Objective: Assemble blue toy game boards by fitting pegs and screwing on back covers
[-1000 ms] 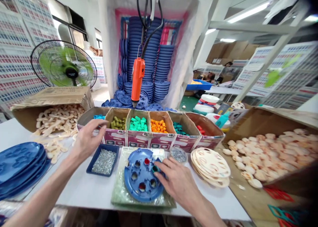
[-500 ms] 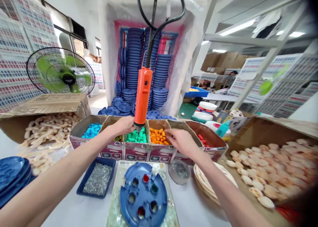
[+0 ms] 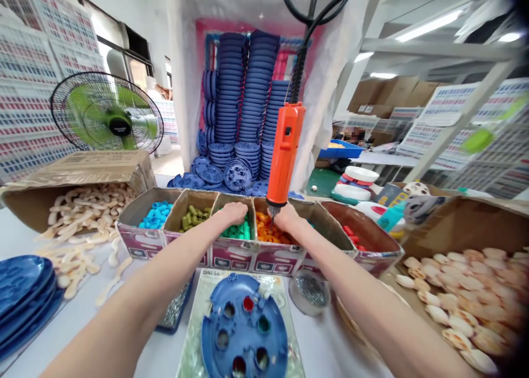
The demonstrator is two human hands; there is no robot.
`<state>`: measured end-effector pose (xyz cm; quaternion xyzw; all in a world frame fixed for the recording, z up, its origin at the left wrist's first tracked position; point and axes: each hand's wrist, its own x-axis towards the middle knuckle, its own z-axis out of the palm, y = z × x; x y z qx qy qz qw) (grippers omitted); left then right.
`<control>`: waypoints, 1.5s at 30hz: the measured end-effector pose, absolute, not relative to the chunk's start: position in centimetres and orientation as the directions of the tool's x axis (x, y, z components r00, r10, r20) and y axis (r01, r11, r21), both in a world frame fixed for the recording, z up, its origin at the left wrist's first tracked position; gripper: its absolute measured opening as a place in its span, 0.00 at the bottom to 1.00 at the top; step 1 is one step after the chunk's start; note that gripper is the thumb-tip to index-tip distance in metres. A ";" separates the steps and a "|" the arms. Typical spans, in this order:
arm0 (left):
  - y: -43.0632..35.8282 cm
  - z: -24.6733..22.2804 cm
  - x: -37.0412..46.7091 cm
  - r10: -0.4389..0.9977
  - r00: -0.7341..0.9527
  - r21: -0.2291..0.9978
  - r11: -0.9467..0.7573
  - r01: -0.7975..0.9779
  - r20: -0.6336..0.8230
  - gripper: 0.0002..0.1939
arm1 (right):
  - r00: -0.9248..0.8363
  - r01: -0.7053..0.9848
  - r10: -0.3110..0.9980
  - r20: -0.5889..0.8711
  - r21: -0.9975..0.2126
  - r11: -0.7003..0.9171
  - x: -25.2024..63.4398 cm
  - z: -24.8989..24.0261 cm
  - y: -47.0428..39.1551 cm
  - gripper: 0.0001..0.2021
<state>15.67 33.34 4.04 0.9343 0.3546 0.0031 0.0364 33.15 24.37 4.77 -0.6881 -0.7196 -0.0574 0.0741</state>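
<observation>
My left hand [image 3: 235, 213] is in the compartment of green plastic tube pieces [image 3: 237, 230], its fingers curled and closed, their tips hidden. In the compartment of orange tube pieces [image 3: 268, 235], my right hand [image 3: 286, 218] reaches down with bent, closed fingers; what either hand holds cannot be seen. An orange electric screwdriver [image 3: 285, 152] hangs upright on its cable, its bit in front of the right hand's fingers. Below the bins, a blue round plastic plate [image 3: 248, 342] with several holes lies on a printed dinosaur box [image 3: 192, 339]. Red and dark green show in some holes.
Compartments with blue [image 3: 156, 215], olive [image 3: 195, 217] and red pieces [image 3: 352, 237] flank my hands. Screws fill a round tub [image 3: 309, 290] and a tray [image 3: 176, 306]. Cartons of bone-like parts [image 3: 88, 212] and shell-like parts [image 3: 471, 279] stand at the sides. Blue plates [image 3: 256, 91] are stacked behind.
My left hand has moved right and down into the green pieces. The right hand has moved into the orange pieces. The view has shifted, and the screwdriver now hangs farther right in it.
</observation>
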 end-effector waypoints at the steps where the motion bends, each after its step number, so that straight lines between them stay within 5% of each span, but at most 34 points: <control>1: 33.2 4.5 15.3 0.667 0.745 0.092 -0.742 0.664 0.009 0.16 | -0.033 0.998 0.980 0.196 -0.044 0.042 33.6 5.1 23.7 0.14; 6: 30.7 8.4 10.8 0.668 0.697 0.265 -0.743 0.614 0.259 0.12 | -0.029 0.966 0.955 0.294 -0.239 0.103 34.9 6.9 16.2 0.15; 11: 24.4 10.3 3.8 0.687 0.602 0.473 -0.722 0.505 0.406 0.20 | 0.094 0.682 0.924 0.369 -0.700 0.210 31.7 6.6 7.0 0.16; 13: 21.4 9.9 1.3 0.724 0.555 0.611 -0.669 0.423 0.410 0.21 | 0.088 0.586 0.944 0.320 -0.783 0.211 29.8 6.2 4.2 0.15; 16: 16.7 8.9 -1.6 0.801 0.468 0.762 -0.552 0.339 0.373 0.22 | 0.040 0.649 0.958 0.283 -0.737 0.190 27.3 5.3 1.1 0.14; 24: 8.1 4.1 -5.7 0.891 0.402 0.833 -0.379 0.403 0.211 0.19 | -0.065 0.789 0.891 0.450 -0.524 0.322 22.8 4.0 -0.9 0.03; 37: 5.8 1.9 -6.6 0.909 0.383 0.882 -0.307 0.357 0.162 0.18 | -0.026 0.721 0.903 0.429 -0.618 0.314 22.4 3.6 -1.5 0.07; 45: 4.9 1.8 -6.8 0.919 0.387 0.959 -0.167 0.228 0.068 0.19 | 0.059 0.557 0.986 0.156 -0.825 0.097 23.4 2.2 -2.2 0.15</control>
